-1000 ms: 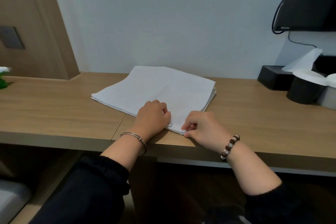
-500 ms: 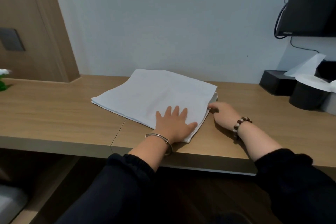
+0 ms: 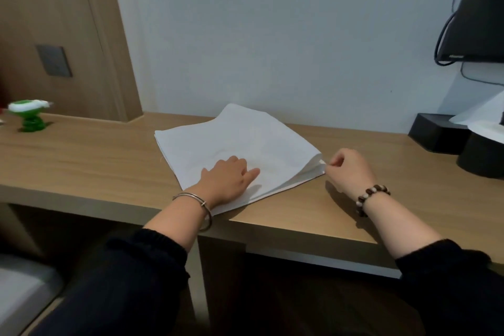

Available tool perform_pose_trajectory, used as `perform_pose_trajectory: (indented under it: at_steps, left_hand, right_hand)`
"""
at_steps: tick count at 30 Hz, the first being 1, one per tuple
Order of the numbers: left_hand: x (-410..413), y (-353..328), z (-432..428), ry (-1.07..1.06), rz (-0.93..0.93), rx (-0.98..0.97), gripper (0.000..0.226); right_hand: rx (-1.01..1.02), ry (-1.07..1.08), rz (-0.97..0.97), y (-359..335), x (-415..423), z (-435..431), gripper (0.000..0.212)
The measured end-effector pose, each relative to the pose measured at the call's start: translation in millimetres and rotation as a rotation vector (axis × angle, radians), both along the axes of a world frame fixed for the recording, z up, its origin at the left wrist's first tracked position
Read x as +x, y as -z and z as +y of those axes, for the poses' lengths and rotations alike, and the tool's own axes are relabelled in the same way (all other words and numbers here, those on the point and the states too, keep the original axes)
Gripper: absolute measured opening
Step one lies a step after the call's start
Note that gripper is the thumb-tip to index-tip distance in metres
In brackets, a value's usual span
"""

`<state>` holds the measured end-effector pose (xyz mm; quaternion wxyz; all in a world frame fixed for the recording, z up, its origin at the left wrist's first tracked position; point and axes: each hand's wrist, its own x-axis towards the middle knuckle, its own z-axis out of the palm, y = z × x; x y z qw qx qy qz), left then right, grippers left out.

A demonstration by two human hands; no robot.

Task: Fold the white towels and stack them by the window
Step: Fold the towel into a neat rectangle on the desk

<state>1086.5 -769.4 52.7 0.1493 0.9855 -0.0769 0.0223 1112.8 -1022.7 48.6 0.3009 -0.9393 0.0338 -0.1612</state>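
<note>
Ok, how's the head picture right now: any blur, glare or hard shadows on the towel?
Head view: dim, even light, no glare; the white towel reads sharp; soft shadows sit beside the left hand and right hand; the green object at far left is blurred; edges of the wood panel lean with wide-angle distortion.

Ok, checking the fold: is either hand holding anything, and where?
Right hand pinches the white towel at its right corner; left hand only rests on it.

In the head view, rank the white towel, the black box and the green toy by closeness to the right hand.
1. White towel, its corner pinched by the right hand.
2. Black box, to the right by the wall.
3. Green toy, far left.
</note>
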Motion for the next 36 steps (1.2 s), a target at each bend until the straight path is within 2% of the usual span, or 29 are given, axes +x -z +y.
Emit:
perform_pose_trajectory:
  at_steps: [3,4,5,8,9,10,13,15,17,21,23,24,26,27,29,31,32,34,36]
  left_hand:
    - [-3,11,-7,-0.03,-0.046,0.031,0.043]
    - [-4,13,-7,-0.011,-0.033,0.054,0.05]
    - [-4,15,-6,0.013,-0.013,0.078,0.056]
    - [-4,15,-4,0.061,0.044,0.18,0.061]
    - [-5,16,-4,0.067,0.054,0.206,0.061]
    - [-5,16,-5,0.068,0.059,0.222,0.06]
    - [-5,15,-5,0.059,0.072,0.24,0.059]
    - [-5,15,-5,0.061,0.075,0.248,0.059]
    - [-4,16,-5,0.067,0.074,0.252,0.06]
    - [-4,17,-4,0.081,0.067,0.263,0.059]
    - [-4,16,-3,0.087,0.067,0.268,0.059]
    - [-4,16,-3,0.094,0.069,0.272,0.058]
    - [-4,16,0,0.117,0.072,0.28,0.058]
    - [-4,15,1,0.132,0.071,0.286,0.057]
    - [-5,15,3,0.151,0.068,0.293,0.057]
    - [-6,15,4,0.159,0.07,0.298,0.056]
    - [-6,15,4,0.161,0.069,0.297,0.056]
    - [-6,15,4,0.163,0.07,0.298,0.056]
    - [-6,16,4,0.161,0.07,0.302,0.056]
  right_hand:
    - [-0.036,-0.039,0.135,8,21,-4,0.043]
    - [-0.058,-0.076,0.13,10,29,-3,0.048]
    - [-0.082,-0.102,0.106,10,34,0,0.046]
    - [-0.212,-0.174,0.028,7,41,12,0.018]
    - [-0.221,-0.136,0.01,6,43,13,0.02]
    - [-0.177,-0.079,-0.011,5,44,11,0.024]
    - [0.123,0.21,-0.031,9,49,-14,0.027]
    - [0.161,0.309,0.037,12,51,-30,0.025]
    - [0.111,0.3,0.08,13,53,-34,0.022]
    - [0.038,0.096,0.019,12,52,-33,0.018]
    - [0.042,0.186,-0.006,9,49,-37,0.022]
    - [-0.007,0.261,0.022,8,47,-39,0.025]
    - [-0.282,0.309,0.168,7,42,-37,0.024]
    - [-0.409,0.285,0.197,6,42,-33,0.026]
    - [-0.473,0.173,0.064,4,41,-22,0.042]
    - [-0.371,0.041,-0.147,-3,39,-10,0.052]
    - [-0.312,-0.025,-0.192,-5,39,-5,0.048]
    - [-0.316,-0.106,-0.083,-6,37,2,0.033]
    - [-0.445,-0.124,0.109,-4,34,7,0.027]
